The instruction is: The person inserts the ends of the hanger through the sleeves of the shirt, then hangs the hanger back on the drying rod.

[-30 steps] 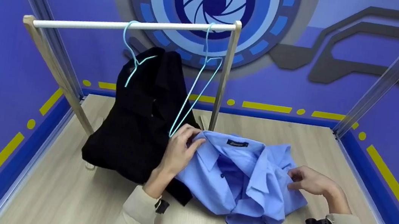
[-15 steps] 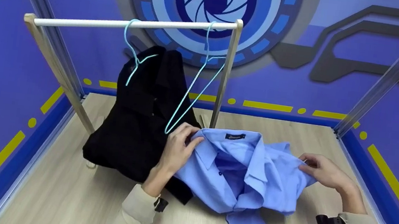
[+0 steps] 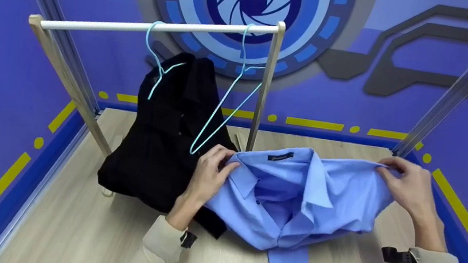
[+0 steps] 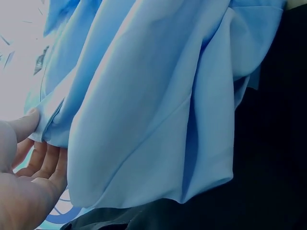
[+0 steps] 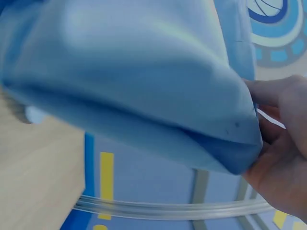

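Note:
A light blue collared shirt (image 3: pixel 267 220) is stretched between both hands, its dark neck label facing up and part of it touching the tabletop. My left hand (image 3: pixel 206 175) pinches the shirt by the collar side, close to the black garment. Out at the right, my right hand (image 3: pixel 412 187) pinches the shirt's upper edge between thumb and fingers. In the left wrist view, hanging folds of the shirt (image 4: pixel 139 120) fill the middle, beside the left hand (image 4: pixel 29 167). The right wrist view has the shirt (image 5: pixel 144 81) draping from the right hand (image 5: pixel 283 139).
A rack with a white rail (image 3: pixel 108 26) and wooden legs stands at the back left. From it hang a black garment (image 3: pixel 151 152) on a light blue hanger (image 3: pixel 159 68) and a bare light blue hanger (image 3: pixel 221 107). Blue walls surround the wooden tabletop (image 3: pixel 66 227).
My right hand has moved right and upward, drawing that side of the shirt out wide and flatter. My left hand stays at the collar. The bare hanger has swung slightly.

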Motion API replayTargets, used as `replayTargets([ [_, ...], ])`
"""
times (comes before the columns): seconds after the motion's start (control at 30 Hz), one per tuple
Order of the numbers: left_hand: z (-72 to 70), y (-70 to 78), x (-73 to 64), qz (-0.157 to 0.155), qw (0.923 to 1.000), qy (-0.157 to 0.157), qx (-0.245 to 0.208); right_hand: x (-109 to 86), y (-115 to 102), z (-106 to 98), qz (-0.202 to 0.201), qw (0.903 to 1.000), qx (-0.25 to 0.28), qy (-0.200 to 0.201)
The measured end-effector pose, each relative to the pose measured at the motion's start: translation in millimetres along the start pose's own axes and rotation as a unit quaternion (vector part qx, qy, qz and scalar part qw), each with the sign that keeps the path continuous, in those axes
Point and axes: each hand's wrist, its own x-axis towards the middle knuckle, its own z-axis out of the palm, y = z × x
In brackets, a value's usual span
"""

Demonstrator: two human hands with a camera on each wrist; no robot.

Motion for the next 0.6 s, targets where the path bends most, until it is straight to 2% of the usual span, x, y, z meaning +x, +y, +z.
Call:
replayTargets([
  [0.1,0.6,1.0,0.2,0.001,1.0000,-0.002,-0.004,0.4,-0.2,-2.6,0.006,0.9999,-0.003,0.012],
  [0.4,2.1,2.3,-0.6,0.008,0.9996,-0.019,-0.018,-10.7,13.0,16.0,-0.001,0.9937,-0.007,-0.112],
  [0.5,1.8,3.1,-0.7,0.003,0.9995,-0.024,-0.020,-11.8,11.3,23.9,-0.006,0.9912,0.002,-0.133],
  [0.6,1.3,4.5,-0.6,0.003,0.9995,-0.026,-0.019,-10.8,5.7,29.4,-0.013,0.9914,-0.002,-0.130],
])
